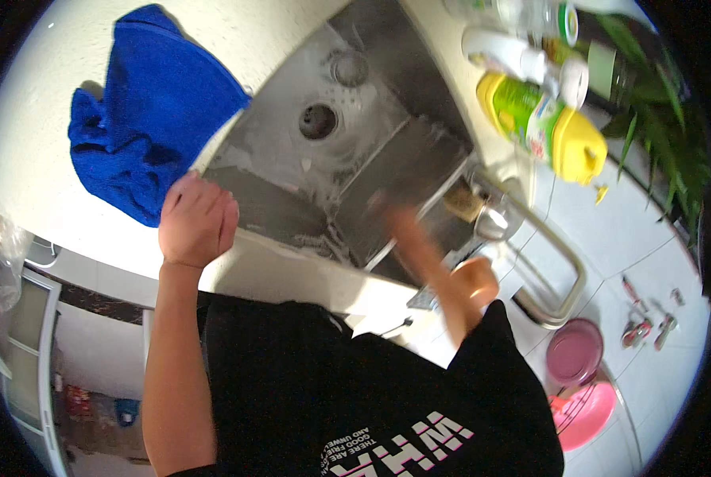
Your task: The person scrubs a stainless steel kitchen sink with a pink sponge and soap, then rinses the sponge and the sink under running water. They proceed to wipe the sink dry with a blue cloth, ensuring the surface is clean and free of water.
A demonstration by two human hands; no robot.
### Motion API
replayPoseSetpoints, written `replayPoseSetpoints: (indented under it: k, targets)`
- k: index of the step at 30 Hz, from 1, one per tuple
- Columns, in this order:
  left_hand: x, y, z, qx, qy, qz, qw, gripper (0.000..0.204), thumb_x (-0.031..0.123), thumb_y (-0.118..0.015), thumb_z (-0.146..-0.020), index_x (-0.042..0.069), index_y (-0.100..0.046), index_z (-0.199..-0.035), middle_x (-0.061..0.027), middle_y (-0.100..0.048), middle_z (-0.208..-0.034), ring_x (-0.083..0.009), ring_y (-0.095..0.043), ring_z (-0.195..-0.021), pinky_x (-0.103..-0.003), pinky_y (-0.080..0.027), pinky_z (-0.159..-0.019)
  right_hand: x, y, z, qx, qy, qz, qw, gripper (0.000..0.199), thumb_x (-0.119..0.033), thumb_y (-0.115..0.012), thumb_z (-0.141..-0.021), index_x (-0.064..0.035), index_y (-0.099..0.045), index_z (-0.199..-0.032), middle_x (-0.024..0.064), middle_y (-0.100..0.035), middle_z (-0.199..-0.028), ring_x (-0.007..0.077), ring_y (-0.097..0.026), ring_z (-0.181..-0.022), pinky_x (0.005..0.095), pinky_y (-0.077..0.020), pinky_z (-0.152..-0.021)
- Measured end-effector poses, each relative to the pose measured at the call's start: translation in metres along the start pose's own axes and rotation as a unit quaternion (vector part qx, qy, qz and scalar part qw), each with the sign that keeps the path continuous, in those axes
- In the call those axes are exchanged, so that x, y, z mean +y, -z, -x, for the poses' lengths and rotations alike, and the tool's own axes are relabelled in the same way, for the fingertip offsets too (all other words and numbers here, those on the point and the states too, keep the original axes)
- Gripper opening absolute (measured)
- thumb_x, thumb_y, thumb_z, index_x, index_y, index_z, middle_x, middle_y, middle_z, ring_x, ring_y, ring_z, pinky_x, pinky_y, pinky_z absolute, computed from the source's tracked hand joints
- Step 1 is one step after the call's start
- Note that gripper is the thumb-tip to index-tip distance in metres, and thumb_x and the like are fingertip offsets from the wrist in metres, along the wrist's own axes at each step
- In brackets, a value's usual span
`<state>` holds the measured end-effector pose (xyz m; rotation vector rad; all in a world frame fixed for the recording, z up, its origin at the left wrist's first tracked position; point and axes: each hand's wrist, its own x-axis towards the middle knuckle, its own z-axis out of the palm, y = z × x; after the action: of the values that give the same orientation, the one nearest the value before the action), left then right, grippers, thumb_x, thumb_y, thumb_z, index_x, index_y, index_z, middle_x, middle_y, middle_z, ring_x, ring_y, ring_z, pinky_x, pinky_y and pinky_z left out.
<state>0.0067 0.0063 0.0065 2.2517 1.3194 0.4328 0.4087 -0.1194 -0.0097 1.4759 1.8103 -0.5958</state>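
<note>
Our left grip (199,220) curls together beside the blue towel (153,111), likely bracing us; our blurred right grip (393,213), over the sink (276,208), we cannot tell.

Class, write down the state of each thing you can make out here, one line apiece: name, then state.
Blue cloth: rumpled, spread on the counter.
Sink: wet, streaked with whitish film.
Left hand: fingers bent, beside the cloth; grip unclear.
Right hand: blurred, over the sink; grip unclear.
Yellow bottle: beside the sink; open or closed unclear.
</note>
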Motion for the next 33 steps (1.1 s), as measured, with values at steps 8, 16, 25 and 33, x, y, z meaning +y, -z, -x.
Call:
replayPoseSetpoints:
  k: [8,16,25,33]
  targets:
    - [-0.008,0.003,0.031,-0.01,0.014,0.036,0.999,0.008,0.014,-0.057,-0.077,0.006,-0.06,-0.076,-0.0067,-0.058,-0.08,-0.026,-0.056,-0.085,-0.042,-0.041,-0.095,0.04,0.043,-0.096,0.061,-0.058,0.016,0.996,0.017,-0.014,-0.058,-0.083,-0.0086,-0.064,-0.098,0.011,-0.064,-0.09,0.0238,-0.062,-0.077,0.0376,-0.0499,-0.062]
    - [-0.015,-0.005,0.008,0.047,0.001,0.088,0.995,0.012,0.018,-0.061,-0.076,0.009,-0.06,-0.068,-0.0033,-0.056,-0.075,-0.0212,-0.056,-0.082,-0.034,-0.042,-0.094,-0.021,-0.062,-0.056,-0.1,0.035,0.039,0.994,0.018,-0.016,-0.056,-0.085,-0.008,-0.063,-0.099,0.0096,-0.063,-0.088,0.0228,-0.061,-0.075,0.0366,-0.0494,-0.061]
    - [-0.013,-0.003,0.009,0.032,-0.015,0.063,0.997,0.008,0.016,-0.063,-0.075,0.009,-0.062,-0.07,-0.0033,-0.057,-0.073,-0.0205,-0.058,-0.079,-0.038,-0.045,-0.092,-0.015,-0.073,-0.05,-0.049,0.086,0.062,0.993,0.019,-0.019,-0.053,-0.088,-0.0073,-0.063,-0.1,0.008,-0.062,-0.087,0.0216,-0.059,-0.074,0.0354,-0.0489,-0.061]
    - [-0.007,0.009,0.013,0.061,0.019,0.084,0.994,0.008,0.015,-0.061,-0.076,0.009,-0.062,-0.071,-0.0029,-0.058,-0.076,-0.0212,-0.057,-0.081,-0.038,-0.044,-0.093,0.062,-0.04,-0.08,-0.003,-0.053,0.009,0.999,0.021,-0.021,-0.051,-0.091,-0.0068,-0.062,-0.101,0.0066,-0.061,-0.085,0.0205,-0.058,-0.072,0.0344,-0.0484,-0.061]
